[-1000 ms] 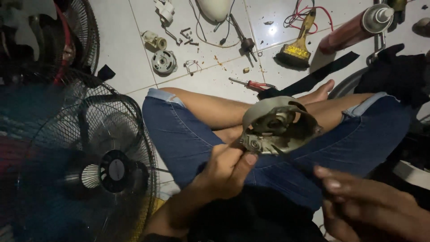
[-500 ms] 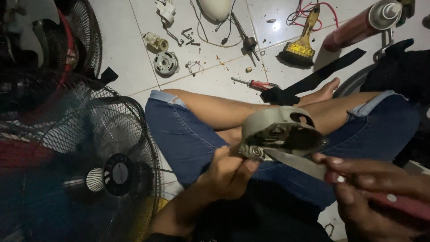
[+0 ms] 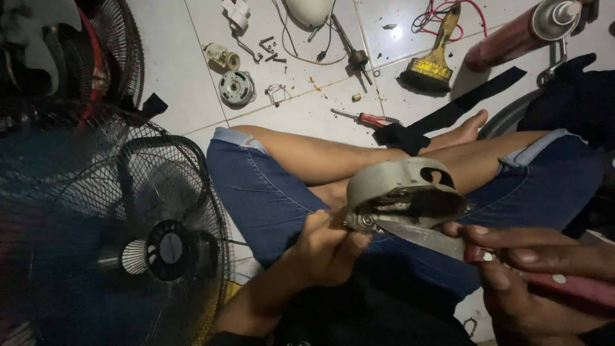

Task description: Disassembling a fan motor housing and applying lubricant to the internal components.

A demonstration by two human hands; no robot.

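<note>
My left hand (image 3: pixel 328 250) grips the lower edge of a grey round fan motor housing (image 3: pixel 403 192), held over my crossed legs in blue denim shorts. Its open side faces me and shows metal parts inside. My right hand (image 3: pixel 532 269) holds a knife with a dark red handle (image 3: pixel 570 288). The knife's metal blade (image 3: pixel 419 234) points left, and its tip rests against the bottom rim of the housing near my left thumb.
A black standing fan with a wire guard (image 3: pixel 122 243) fills the left side. On the white tiled floor lie a small motor (image 3: pixel 236 87), screws, a red-handled screwdriver (image 3: pixel 365 118), a yellow brush (image 3: pixel 435 54), red wires, a spray can (image 3: pixel 519 35) and a black strap.
My right hand came in from the lower right with the knife and put the blade tip against the housing. The housing tilted so its open side faces more downward.
</note>
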